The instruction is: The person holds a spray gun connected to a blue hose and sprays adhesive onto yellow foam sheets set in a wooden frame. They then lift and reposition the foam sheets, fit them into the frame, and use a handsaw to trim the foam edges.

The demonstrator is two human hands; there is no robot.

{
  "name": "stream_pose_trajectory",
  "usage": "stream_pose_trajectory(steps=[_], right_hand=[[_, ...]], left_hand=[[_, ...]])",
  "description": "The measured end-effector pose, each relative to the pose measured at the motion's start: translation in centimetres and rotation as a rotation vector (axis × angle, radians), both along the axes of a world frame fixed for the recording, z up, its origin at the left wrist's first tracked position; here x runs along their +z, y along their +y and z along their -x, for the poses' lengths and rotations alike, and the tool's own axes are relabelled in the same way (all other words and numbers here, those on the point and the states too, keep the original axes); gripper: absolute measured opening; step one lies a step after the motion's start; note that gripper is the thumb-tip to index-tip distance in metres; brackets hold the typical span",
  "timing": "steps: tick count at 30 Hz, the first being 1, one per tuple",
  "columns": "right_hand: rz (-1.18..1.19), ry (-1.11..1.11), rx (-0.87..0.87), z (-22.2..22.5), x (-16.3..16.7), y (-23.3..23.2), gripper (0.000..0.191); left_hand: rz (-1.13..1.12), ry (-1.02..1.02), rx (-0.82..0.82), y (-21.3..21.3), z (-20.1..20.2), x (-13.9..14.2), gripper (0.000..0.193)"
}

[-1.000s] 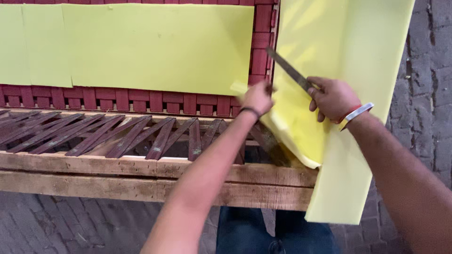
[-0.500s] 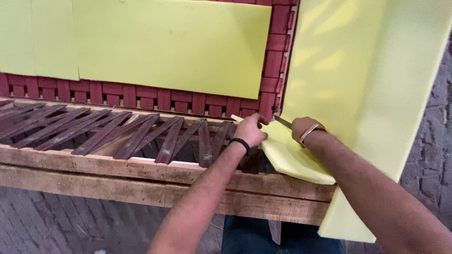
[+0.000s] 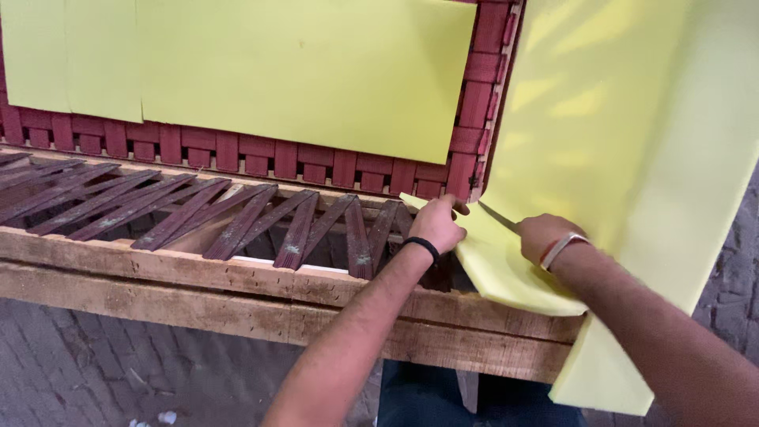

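Note:
My left hand [image 3: 437,224] pinches the corner of a folded flap of yellow foam [image 3: 506,273] near the seat's right back corner. My right hand [image 3: 544,235] grips a knife [image 3: 498,217], its thin blade slanting up and left against the foam next to my left fingers. A big yellow foam sheet [image 3: 617,142] hangs over the right arm of a wooden sofa frame [image 3: 261,304]. Another foam sheet [image 3: 308,71] covers the red webbed backrest.
Dark red webbing straps [image 3: 198,217] cross the open seat, with gaps between them. A rough wooden front rail runs along the seat's near edge. Below it lies brick paving [image 3: 95,372], which also shows at the far right.
Both hands have dropped from the upper edge of the right foam sheet to the seat's back corner. The knife has come down with my right hand.

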State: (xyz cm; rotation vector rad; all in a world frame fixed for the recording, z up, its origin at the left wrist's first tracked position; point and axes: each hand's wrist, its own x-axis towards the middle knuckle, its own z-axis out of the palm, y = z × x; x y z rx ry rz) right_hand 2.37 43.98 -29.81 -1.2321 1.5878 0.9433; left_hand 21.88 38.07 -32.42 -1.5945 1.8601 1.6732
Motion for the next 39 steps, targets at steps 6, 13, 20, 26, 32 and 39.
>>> stream_pose_trajectory(steps=[6, 13, 20, 26, 32, 39], right_hand=[[-0.03, -0.005, 0.024, -1.4, 0.7, -1.6, 0.032], [-0.064, 0.019, 0.119, 2.7, 15.7, 5.6, 0.05], [-0.155, 0.156, 0.088, 4.2, 25.2, 11.2, 0.074], [0.012, 0.249, -0.066, 7.9, 26.0, 18.0, 0.053], [0.662, -0.185, -0.982, 11.6, 23.7, 18.3, 0.035], [0.522, -0.42, -1.062, 6.3, 16.2, 6.0, 0.032]], left_hand=[[0.053, -0.008, -0.01, 0.5, 0.2, -0.9, 0.036], [0.056, 0.006, -0.004, 1.1, 0.0, -0.9, 0.038], [0.036, -0.065, -0.004, 1.5, 0.3, -0.4, 0.039], [-0.07, -0.074, 0.196, -1.5, -0.6, -0.4, 0.038], [0.181, 0.039, 0.494, -9.8, -4.0, 2.9, 0.029], [0.54, 0.072, 0.663, -9.8, -9.0, 9.2, 0.024]])
